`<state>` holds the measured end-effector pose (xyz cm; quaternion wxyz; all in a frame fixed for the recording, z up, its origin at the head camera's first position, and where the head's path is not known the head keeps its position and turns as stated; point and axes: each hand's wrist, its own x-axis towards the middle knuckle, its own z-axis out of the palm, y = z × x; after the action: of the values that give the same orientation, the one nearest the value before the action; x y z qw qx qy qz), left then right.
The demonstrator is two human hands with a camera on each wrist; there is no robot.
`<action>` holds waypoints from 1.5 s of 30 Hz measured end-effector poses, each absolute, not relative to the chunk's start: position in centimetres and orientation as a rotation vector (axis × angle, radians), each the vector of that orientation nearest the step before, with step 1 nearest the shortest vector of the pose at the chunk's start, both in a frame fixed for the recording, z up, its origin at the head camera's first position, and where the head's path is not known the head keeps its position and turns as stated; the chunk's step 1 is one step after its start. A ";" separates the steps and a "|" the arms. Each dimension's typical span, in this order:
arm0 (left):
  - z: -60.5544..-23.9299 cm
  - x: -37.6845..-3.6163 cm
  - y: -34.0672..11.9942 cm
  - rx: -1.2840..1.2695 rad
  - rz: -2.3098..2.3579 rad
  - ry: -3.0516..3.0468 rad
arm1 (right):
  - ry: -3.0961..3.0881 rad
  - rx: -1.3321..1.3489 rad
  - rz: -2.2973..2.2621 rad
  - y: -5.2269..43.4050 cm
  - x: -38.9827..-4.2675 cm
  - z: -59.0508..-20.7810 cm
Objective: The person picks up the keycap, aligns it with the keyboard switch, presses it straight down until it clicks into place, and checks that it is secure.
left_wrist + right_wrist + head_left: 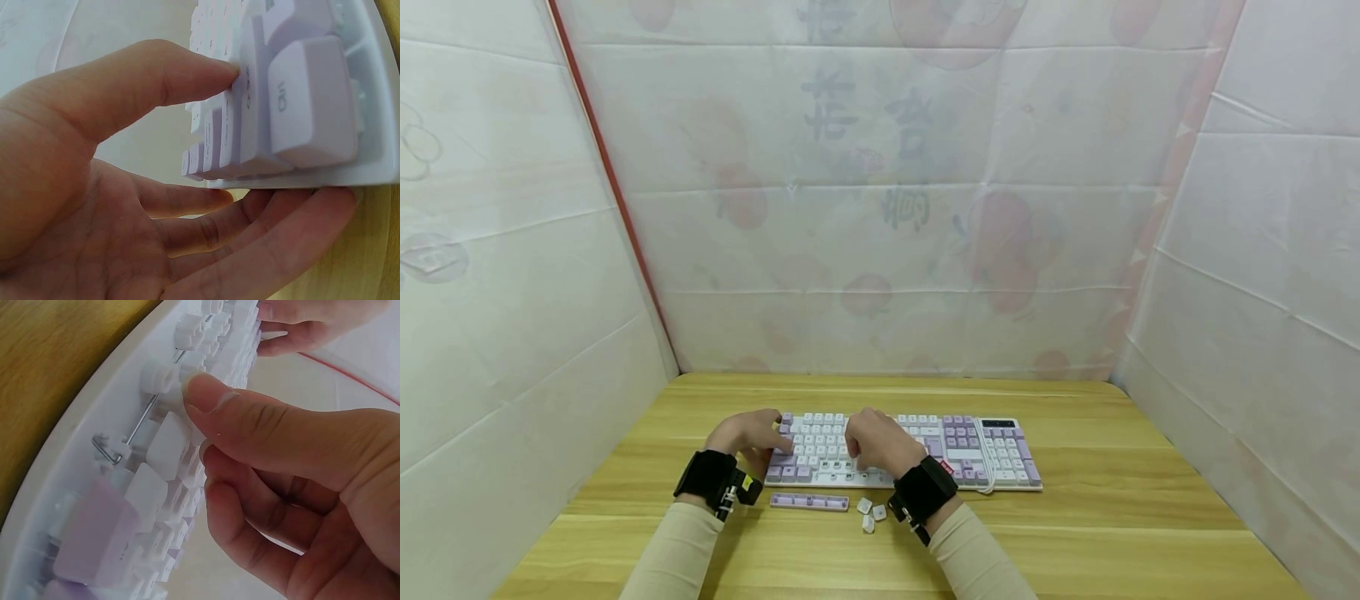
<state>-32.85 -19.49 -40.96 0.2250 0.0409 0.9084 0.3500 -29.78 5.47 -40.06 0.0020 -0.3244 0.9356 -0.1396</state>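
Head view shows one keyboard [964,455] lying on the wooden counter [1120,517], with white and lilac keys and, in its lower rows, bare key posts. One metal wire [142,419] runs along its front edge. The left hand's grip [751,435] clasps the keyboard's left end, thumb on the keys and fingers against the side. The right hand's grip [880,442] is nearly closed over the lower rows, thumb near curled fingers; whether it pinches anything, I cannot tell. Nearer the person lie one long lilac keycap [809,502], stem side up, and three loose white keycaps [879,512].
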 end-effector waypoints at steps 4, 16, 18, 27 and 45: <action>-40.9 -32.8 -19.5 0.112 0.977 2.496 | 2.924 -1.030 -0.458 5.6 -29.8 -40.0; -40.9 -32.8 -19.4 0.122 0.979 2.498 | 2.926 -1.029 -0.449 5.6 -30.0 -40.2; -40.9 -32.8 -19.4 0.125 0.978 2.497 | 2.925 -1.026 -0.446 5.7 -29.9 -40.2; -40.9 -33.0 -19.4 0.118 0.980 2.490 | 2.919 -1.021 -0.459 5.7 -30.0 -40.3; -41.0 -32.9 -19.5 0.113 0.999 2.488 | 2.932 -1.037 -0.451 5.6 -30.0 -40.3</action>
<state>-32.91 -19.51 -41.04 0.2269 0.0410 0.9030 0.3624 -30.02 5.62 -40.30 -0.0003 -0.3301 0.9330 -0.1435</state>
